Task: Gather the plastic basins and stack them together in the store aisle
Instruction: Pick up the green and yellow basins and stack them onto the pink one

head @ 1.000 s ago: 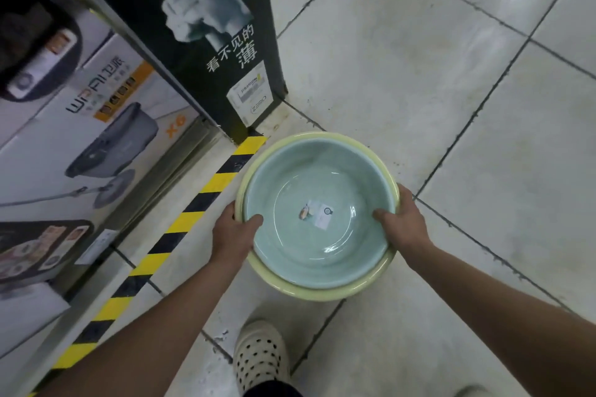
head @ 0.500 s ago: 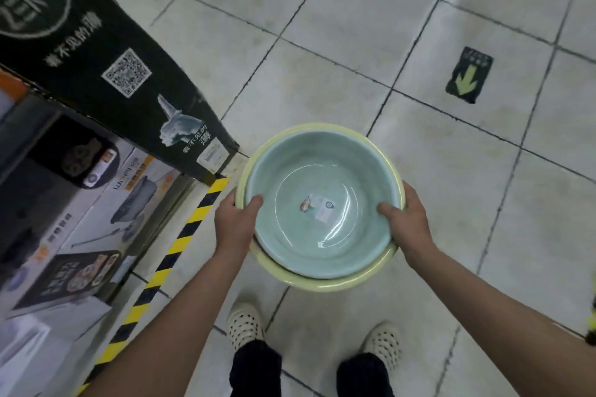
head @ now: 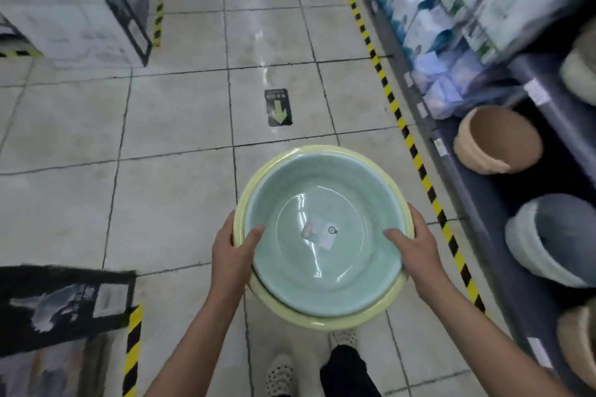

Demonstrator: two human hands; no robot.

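Basins in hand: a green basin (head: 322, 255) nested in a yellow basin (head: 322, 321), carried level above the floor (head: 161, 203), on the near side of the arrow sticker (head: 279, 107) and slightly to its right.

Left of the arrow sticker and nearer the viewer lies a black carton (head: 64, 300); it is not part of the load. Left hand (head: 230, 255) grips the left rim of the pair; thumb hooked inside the green basin, fingers (head: 226, 229) curled round the outside of the yellow rim. Right hand (head: 416, 248) grips the opposite rim likewise; thumb inside, fingers (head: 419, 219) wrapped outside. Right of the arrow sticker, beyond the hazard tape (head: 419, 164), a shelf (head: 477, 196) carries a tan basin (head: 496, 138) and a grey basin (head: 554, 235), both tipped on their sides; blur hides further detail.

Handling, as judged: thin moulded plastic, light, fairly stiff at the rolled rim but liable to flex in the wall; glossy inner surface probably slippery. Take hold at the rim, at two opposite points, pinching both rims together so the inner basin cannot slide out.

Change from half a second earlier: grip unchanged; the arrow sticker lay up and to the right of the pair, and now lies straight beyond it; the black carton has passed from upper left to lower left; the shelf of basins has come into view.
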